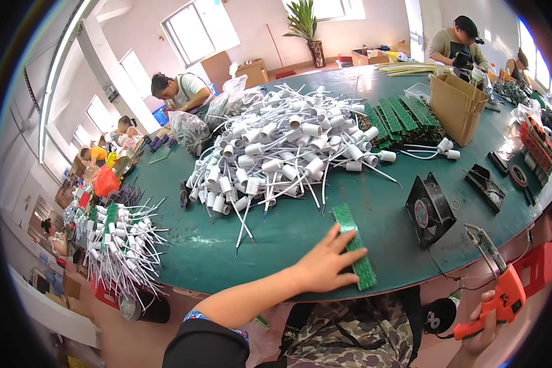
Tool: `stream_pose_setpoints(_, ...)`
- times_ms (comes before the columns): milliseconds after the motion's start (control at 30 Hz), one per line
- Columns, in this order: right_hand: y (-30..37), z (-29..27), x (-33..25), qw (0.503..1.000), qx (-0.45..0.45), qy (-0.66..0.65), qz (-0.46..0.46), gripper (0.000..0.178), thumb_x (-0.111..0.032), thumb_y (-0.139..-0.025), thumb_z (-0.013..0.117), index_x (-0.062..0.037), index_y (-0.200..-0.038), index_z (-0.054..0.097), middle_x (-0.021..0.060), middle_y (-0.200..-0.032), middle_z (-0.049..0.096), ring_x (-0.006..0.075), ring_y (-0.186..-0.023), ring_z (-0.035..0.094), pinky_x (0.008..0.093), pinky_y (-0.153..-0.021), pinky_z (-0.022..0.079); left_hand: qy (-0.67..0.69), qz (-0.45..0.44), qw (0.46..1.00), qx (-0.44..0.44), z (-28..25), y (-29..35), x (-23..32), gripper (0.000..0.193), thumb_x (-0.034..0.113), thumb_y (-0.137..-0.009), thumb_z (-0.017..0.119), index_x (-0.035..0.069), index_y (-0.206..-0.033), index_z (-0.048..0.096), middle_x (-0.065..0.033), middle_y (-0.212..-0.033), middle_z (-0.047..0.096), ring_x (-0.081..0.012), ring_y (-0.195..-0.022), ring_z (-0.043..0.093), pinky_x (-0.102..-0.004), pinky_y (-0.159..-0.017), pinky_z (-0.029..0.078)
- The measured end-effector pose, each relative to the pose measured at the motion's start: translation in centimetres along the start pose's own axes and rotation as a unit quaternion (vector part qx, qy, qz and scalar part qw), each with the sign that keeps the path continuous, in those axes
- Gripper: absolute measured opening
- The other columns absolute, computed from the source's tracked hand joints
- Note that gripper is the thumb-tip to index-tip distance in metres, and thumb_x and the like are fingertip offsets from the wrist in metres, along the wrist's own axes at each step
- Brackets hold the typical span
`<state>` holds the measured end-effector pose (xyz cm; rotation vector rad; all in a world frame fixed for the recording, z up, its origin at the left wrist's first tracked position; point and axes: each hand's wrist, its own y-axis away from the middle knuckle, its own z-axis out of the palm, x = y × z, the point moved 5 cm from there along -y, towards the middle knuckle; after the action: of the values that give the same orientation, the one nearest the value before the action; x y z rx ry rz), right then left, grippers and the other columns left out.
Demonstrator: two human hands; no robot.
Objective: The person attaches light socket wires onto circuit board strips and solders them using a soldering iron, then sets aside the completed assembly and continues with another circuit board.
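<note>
My left hand [328, 262] lies on the green table with its fingers spread. Its fingertips touch a narrow green circuit board strip [366, 274] near the table's front edge. At the lower right, my right hand [486, 328] is wrapped around the handle of an orange soldering gun [508, 295]. The gun's metal tip points up, beside the table edge and apart from the board. Beyond my left hand lies a big heap of white lamp holders [270, 147] with white wires.
A black fan [430, 210] stands right of the board, near a black tray [486, 187] and a tape roll [518, 176]. Stacked green boards [405, 116] sit beside a cardboard box [457, 107]. More wired lamp holders [121, 245] hang over the left edge. Several people work around the table.
</note>
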<state>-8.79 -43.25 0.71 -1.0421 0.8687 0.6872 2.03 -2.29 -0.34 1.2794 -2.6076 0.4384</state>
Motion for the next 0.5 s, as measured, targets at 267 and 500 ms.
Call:
stream_pose_setpoints(267, -0.4, 2.8, 1.4, 0.997, -0.052, -0.017, 0.046, 0.047, -0.030, -0.098, 0.058, 0.0046, -0.128, 0.047, 0.0160, -0.113, 0.060, 0.0088, -0.062, 0.054, 0.0198, -0.056, 0.043, 0.002, 0.009, 0.998, 0.065, -2.1, -1.6, 1.1, 0.061, 0.042, -0.086, 0.075, 0.012, -0.138, 0.060, -0.0260, -0.149, 0.045, -0.0524, -0.138, 0.041, -0.0570, -0.113, 0.038)
stream_pose_setpoints(500, 0.1, 6.1, 2.2, 0.994, -0.064, -0.037, 0.076, 0.052, -0.029, -0.097, 0.061, 0.0050, -0.132, 0.044, 0.0169, -0.110, 0.062, 0.0113, -0.063, 0.057, 0.0213, -0.055, 0.048, -0.184, -0.120, 0.935, 0.279, -10.4, -7.6, -10.2, 0.052, 0.019, -0.077, 0.082, 0.002, -0.121, 0.060, -0.0151, -0.115, 0.062, -0.0366, -0.106, 0.062, -0.0489, -0.090, 0.049)
